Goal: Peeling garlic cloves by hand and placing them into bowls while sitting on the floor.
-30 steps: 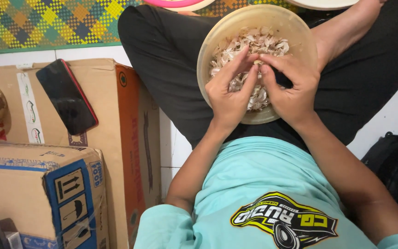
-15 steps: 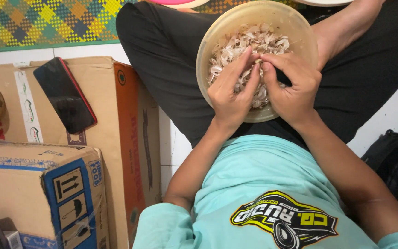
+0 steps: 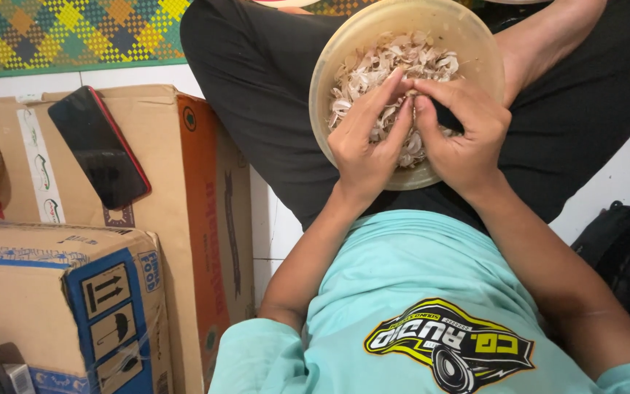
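The pale plastic bowl (image 3: pixel 344 51) of papery garlic skins (image 3: pixel 391 62) rests in the lap so scraps fall in, while the left hand (image 3: pixel 362 142) and right hand (image 3: pixel 461 135) pinch their fingers narrowly on something small, hidden between them.

Your left hand (image 3: pixel 364 149) and right hand (image 3: pixel 462 140) meet in the upper middle of the frame, fingers (image 3: pixel 402 124) curled, tips pinched together; both forearms run down toward the lower edge.
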